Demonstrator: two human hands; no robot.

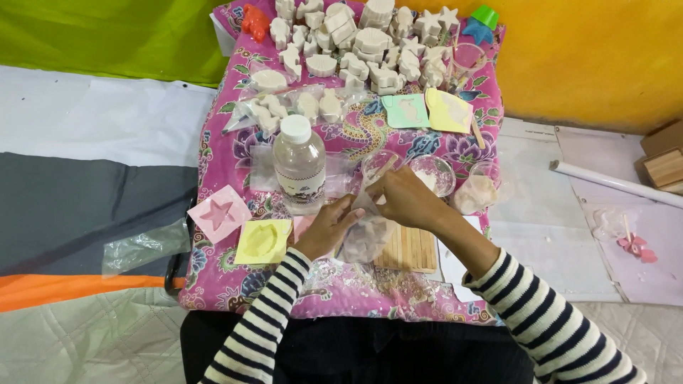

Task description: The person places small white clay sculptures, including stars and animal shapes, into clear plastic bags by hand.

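Observation:
Both of my hands hold a clear plastic bag of white powder (365, 238) over a small wooden board (411, 250). My left hand (329, 225) grips the bag's left side, and my right hand (407, 199) pinches its top. Just beyond the hands stand a clear plastic cup (379, 165) and a clear bowl (435, 174) with white powder in it. A plastic bottle with a white cap (299, 165) stands to the left of the hands. A pink star mould (218, 212) and a yellow mould (263, 241) lie at the near left of the pink floral cloth (341, 284).
Several white plaster figures (356, 43) crowd the far end of the cloth, some inside a clear bag (299, 107). A green mould (405, 111) and a yellow mould (448, 110) lie beside them. A white paper roll (612, 183) and wooden boxes (665, 156) are on the right.

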